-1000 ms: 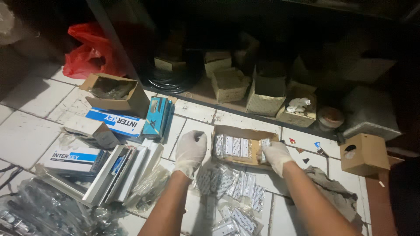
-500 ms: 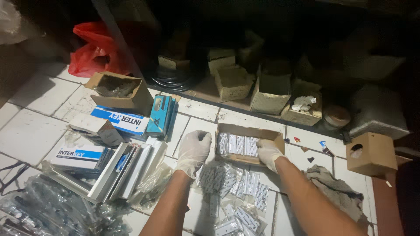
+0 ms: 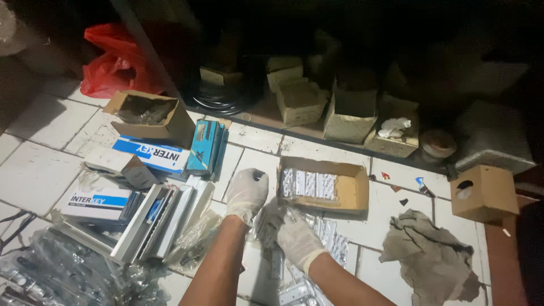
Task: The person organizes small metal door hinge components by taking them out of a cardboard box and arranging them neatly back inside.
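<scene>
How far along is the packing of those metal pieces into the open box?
Done: one row of wrapped metal pieces sits in the open box, filling about half. In hand: the left hand and right hand, both gloved, are on the loose pile in front of the box. Left: the empty half of the box and the pile on the tiles.

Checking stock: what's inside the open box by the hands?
The box holds a row of silver packets at its left; the right half looks bare. Anything under the packets is hidden.
</scene>
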